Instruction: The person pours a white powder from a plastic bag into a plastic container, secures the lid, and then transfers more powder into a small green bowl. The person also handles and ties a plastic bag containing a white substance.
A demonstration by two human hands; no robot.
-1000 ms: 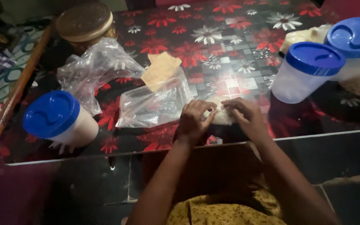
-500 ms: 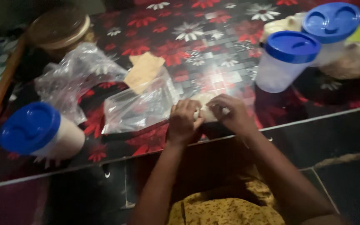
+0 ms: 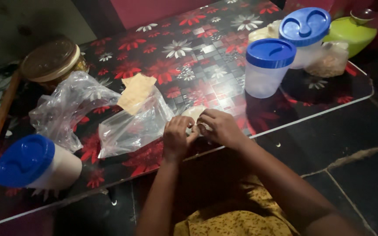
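Both hands w/ the pale dough lump (image 3: 194, 112) at the near edge of the floral surface (image 3: 206, 57) — same pinch as a sec ago, only the view has swung. Left hand (image 3: 176, 136) and right hand (image 3: 218, 126) have fingers clenched on it. So the shaping isn't done. Dough mostly hidden under knuckles; dim light, bag (image 3: 130, 126) contents unclear.
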